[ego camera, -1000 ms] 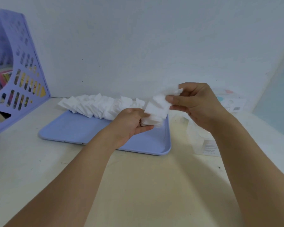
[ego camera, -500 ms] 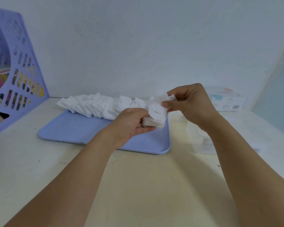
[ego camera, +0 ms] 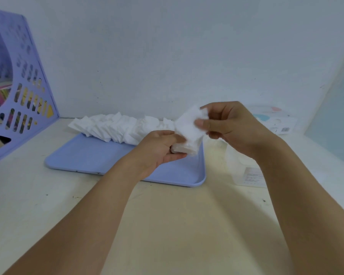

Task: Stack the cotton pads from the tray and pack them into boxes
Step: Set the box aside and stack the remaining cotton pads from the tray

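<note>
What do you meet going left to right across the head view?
File rack → pad row on the tray → left hand → held pads → right hand → clear box → printed box.

Soft, matt, fibrous white cotton pads [ego camera: 115, 127]. Smooth lilac plastic tray [ego camera: 91, 157] with a slight sheen. Perforated lilac plastic file holder [ego camera: 26, 90] at nine o'clock. Matt, scuffed cream table [ego camera: 167, 215]. Clear plastic box [ego camera: 244, 169] at three o'clock.
</note>
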Available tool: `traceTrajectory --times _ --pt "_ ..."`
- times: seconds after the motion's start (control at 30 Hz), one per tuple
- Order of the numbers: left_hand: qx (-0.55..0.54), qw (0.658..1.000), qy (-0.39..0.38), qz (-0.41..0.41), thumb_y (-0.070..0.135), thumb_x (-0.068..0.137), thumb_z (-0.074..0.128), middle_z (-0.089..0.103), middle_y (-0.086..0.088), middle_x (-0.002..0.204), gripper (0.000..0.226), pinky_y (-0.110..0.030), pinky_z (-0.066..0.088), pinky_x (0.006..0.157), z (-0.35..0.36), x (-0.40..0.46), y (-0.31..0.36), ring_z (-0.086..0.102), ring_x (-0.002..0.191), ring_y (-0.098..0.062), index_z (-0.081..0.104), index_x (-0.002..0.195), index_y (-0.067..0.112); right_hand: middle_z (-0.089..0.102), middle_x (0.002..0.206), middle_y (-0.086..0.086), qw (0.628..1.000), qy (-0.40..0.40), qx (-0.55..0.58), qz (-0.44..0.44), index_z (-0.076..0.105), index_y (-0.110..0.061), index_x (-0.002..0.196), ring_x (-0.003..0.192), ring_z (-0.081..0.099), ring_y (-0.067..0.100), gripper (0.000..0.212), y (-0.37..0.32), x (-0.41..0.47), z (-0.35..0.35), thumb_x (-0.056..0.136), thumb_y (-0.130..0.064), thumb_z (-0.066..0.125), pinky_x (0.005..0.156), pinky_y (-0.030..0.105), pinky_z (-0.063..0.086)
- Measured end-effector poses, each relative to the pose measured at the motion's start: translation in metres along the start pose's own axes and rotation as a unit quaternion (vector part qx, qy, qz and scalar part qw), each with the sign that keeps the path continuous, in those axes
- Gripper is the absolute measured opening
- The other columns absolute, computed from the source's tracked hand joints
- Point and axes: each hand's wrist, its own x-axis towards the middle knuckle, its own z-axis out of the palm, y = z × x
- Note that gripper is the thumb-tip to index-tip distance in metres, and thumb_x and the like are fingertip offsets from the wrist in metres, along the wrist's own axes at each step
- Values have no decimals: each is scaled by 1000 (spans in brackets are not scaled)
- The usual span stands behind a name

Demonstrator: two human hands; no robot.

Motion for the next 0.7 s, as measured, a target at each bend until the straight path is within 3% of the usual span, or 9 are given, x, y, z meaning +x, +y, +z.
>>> traceTrajectory --times 0.13,0.3,0.5,0.7 --pt "27 999 -25 7 10 101 56 74 -11 118 27 -32 60 88 1 -3 1 71 109 -23 65 125 5 72 71 4 994 -4 -107 34 73 -7 103 52 53 6 28 -1 -1 3 77 -2 83 54 17 42" --pt "10 999 -30 0 15 101 53 74 -13 116 27 -35 61 88 3 -3 1 72 107 -24 65 124 7 67 66 2 991 10 -128 49 71 -11 108 49 50 5 38 0 -2 2 74 -2 87 52 14 43" --pt "-30 999 -30 -4 23 98 60 74 -15 115 30 -37 61 88 3 -2 2 72 106 -26 64 124 8 66 78 4 990 31 -138 -12 70 -11 109 57 55 8 43 2 2 8 73 4 86 55 16 47" --pt "11 999 -27 12 14 99 59 72 -18 117 25 -38 59 92 0 -1 -1 72 108 -25 67 118 0 61 106 -6 968 -40 -240 -61 74 -31 111 82 52 7 39 8 2 9 83 -4 79 70 17 50"
